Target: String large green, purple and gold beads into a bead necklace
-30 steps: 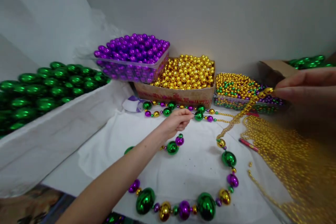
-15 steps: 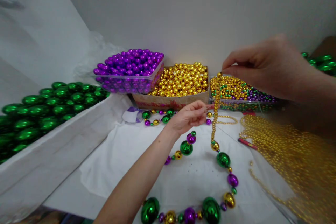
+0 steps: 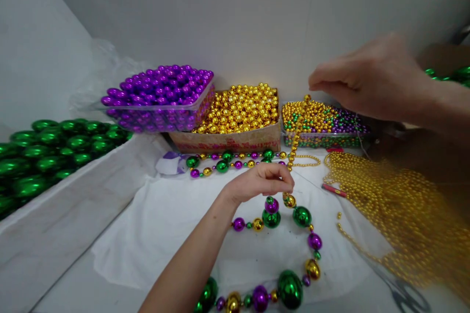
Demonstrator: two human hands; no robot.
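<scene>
My left hand (image 3: 262, 183) hovers low over the white cloth (image 3: 172, 220), fingers pinched on the strand just above a gold bead and a green bead. A strand of small gold beads (image 3: 296, 129) rises from there to my right hand (image 3: 370, 80), which pinches its top end above the mixed-bead tray. The strand runs on into a necklace of large green, purple and gold beads (image 3: 290, 286) that loops across the cloth toward me.
A clear tray of purple beads (image 3: 161, 93), a cardboard box of gold beads (image 3: 238, 107) and a tray of mixed small beads (image 3: 323, 120) line the wall. Green beads (image 3: 47, 144) fill a bin at left. Loose gold strands (image 3: 400, 205), a red marker (image 3: 334, 190) and a second necklace (image 3: 235, 160) lie nearby.
My right hand swung in from the far right and lifted the gold strand upright. My left hand came down and pinched its lower part; the necklace's ends drew together.
</scene>
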